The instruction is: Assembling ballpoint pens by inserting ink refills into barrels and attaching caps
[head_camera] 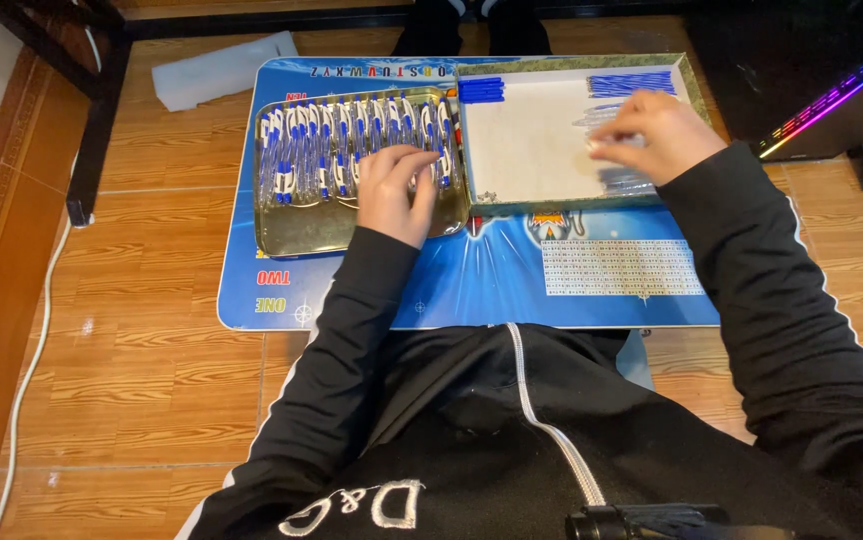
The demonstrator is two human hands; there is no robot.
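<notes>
At the far left we see a white cable [37,340] trailing along the wooden floor [142,380], and a black desk leg [92,130] standing on it. A rolled white sheet [222,70] lies on the floor just beyond the blue play mat [492,280], which is spread flat and carries everything else.

On the mat's left half sits a shallow metal tray [302,228] filled with a row of blue-and-white pens [322,150] lying side by side. Our left hand [395,192] rests on the right part of that row, fingers bent down and touching the pens; we cannot tell whether any pen is actually gripped.

Touching the tray's right edge is a green-rimmed cardboard box lid [522,150] with a pale inner floor. In its top left corner lies a small bundle of blue pen caps [482,89]; in the top right corner lies a stack of blue ink refills [634,83]. Our right hand [657,135] hovers over the lid's right side, fingertips pinched together on a few clear pen barrels [627,180], blurred, with more of them lying beneath.

At the far right a dark case with a rainbow light strip [837,95] stands on the floor.
</notes>
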